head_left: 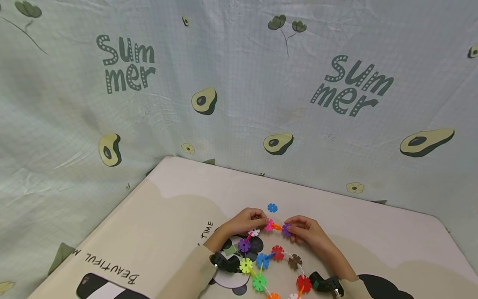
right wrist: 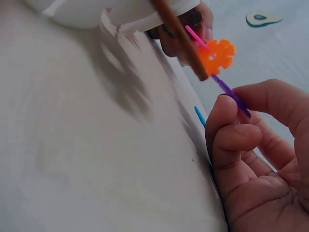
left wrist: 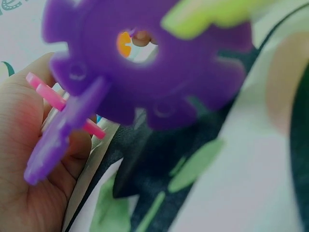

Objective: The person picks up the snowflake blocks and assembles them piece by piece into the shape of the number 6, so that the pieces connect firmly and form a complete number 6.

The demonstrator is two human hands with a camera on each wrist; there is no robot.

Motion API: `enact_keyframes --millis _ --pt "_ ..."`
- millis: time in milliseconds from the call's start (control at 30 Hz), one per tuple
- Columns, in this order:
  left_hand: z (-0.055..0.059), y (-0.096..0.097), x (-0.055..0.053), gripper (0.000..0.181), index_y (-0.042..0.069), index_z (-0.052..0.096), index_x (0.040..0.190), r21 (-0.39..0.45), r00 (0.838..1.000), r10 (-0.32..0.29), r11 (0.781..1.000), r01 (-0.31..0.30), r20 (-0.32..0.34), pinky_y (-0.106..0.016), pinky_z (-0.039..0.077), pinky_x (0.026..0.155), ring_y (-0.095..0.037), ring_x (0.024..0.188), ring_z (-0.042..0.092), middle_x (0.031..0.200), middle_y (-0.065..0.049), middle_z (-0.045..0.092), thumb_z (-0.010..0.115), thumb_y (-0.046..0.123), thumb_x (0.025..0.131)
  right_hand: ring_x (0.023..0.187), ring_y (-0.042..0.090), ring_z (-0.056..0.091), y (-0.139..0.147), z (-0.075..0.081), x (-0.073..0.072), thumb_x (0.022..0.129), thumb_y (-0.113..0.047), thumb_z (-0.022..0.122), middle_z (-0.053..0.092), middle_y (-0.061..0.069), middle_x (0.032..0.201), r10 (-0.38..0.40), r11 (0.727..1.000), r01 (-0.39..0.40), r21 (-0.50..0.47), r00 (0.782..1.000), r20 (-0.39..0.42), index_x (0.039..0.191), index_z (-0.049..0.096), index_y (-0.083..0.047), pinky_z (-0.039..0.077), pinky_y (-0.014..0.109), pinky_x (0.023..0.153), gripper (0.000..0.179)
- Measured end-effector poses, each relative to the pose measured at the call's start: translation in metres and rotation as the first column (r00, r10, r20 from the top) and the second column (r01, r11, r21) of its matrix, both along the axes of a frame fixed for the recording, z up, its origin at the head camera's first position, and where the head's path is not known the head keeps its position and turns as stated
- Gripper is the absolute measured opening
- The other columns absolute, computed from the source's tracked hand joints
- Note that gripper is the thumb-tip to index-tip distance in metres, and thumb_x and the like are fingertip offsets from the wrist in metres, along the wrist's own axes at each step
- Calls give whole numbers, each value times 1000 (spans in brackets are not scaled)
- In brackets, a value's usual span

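A chain of colourful notched plastic discs hangs between and below the two hands. My left hand (head_left: 244, 221) pinches a pink disc (head_left: 269, 225) at the chain's upper end. An orange disc (head_left: 277, 227) joins it to a purple disc (head_left: 286, 230), which my right hand (head_left: 309, 231) pinches between thumb and fingertips; the right wrist view shows this purple disc (right wrist: 231, 95) edge-on, slotted against the orange disc (right wrist: 219, 57). Close to the left wrist camera, another purple disc (left wrist: 188, 67) of the chain fills much of the view.
A loose blue disc (head_left: 272, 207) lies on the table just beyond the hands. The chain loops back through yellow (head_left: 246, 265), green (head_left: 259, 282), blue (head_left: 263, 261), red (head_left: 278, 252) and brown (head_left: 295, 262) discs. A printed cloth (head_left: 239, 83) hangs behind the table (head_left: 186, 182).
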State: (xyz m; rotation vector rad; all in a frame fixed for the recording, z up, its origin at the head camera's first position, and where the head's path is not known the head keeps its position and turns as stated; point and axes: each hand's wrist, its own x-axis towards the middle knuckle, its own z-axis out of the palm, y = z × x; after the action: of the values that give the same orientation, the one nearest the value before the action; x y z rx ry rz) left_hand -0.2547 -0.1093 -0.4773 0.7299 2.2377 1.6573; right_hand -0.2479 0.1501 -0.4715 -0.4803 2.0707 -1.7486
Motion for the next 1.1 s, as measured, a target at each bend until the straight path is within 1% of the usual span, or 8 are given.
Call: enact_keyframes --millis 100,200,367,533,700,933,1100 --pt "0 1 0 19 -3 67 96 -12 1000 7 1000 -7 3 -20 43 63 -5 65 50 76 4 59 59 14 97 62 9 58 2 -1 1 94 -12 64 66 0 80 11 1000 -10 -21 1000 21 109 61 3 45 19 54 22" --pt "1 1 0 19 -3 67 96 -14 1000 15 1000 -15 3 -20 43 63 -5 65 49 76 4 59 59 13 97 62 8 57 3 0 0 93 -11 64 67 -1 80 30 999 -29 -36 999 30 108 61 0 45 18 55 18" --pt "1 2 1 19 -5 66 96 -7 1000 16 1000 -16 2 -20 41 61 -5 64 48 75 4 57 59 13 97 65 7 59 3 0 0 93 -9 64 68 -1 82 70 995 -67 -77 997 35 107 60 1 46 18 57 18" --pt "1 2 1 19 -6 66 96 -5 1000 7 1000 -7 -8 -20 41 61 -4 63 47 75 4 57 59 12 96 65 6 61 2 -1 0 93 -6 64 69 -2 83 85 991 -78 -113 995 60 106 61 0 49 17 60 15" --pt "2 2 1 18 -5 66 95 -26 1000 -5 1000 5 -12 -19 41 61 -3 63 46 74 5 57 58 11 97 68 7 63 0 -3 0 92 -5 65 70 0 85 84 989 -75 -126 994 66 107 60 4 52 19 63 19" --pt "3 3 2 17 -4 67 94 -59 1000 2 998 -4 -25 -19 40 61 -4 63 46 73 6 56 58 10 97 67 9 64 -1 -5 -3 92 -5 65 70 2 86 94 990 -91 -109 995 28 108 56 13 53 21 64 26" --pt "3 3 1 16 -4 67 93 -72 999 -12 997 9 -35 -18 40 60 -3 60 45 71 6 55 58 9 96 66 8 64 0 -5 -5 92 -4 66 71 1 86 115 988 -111 -111 993 33 106 59 11 52 19 62 22"
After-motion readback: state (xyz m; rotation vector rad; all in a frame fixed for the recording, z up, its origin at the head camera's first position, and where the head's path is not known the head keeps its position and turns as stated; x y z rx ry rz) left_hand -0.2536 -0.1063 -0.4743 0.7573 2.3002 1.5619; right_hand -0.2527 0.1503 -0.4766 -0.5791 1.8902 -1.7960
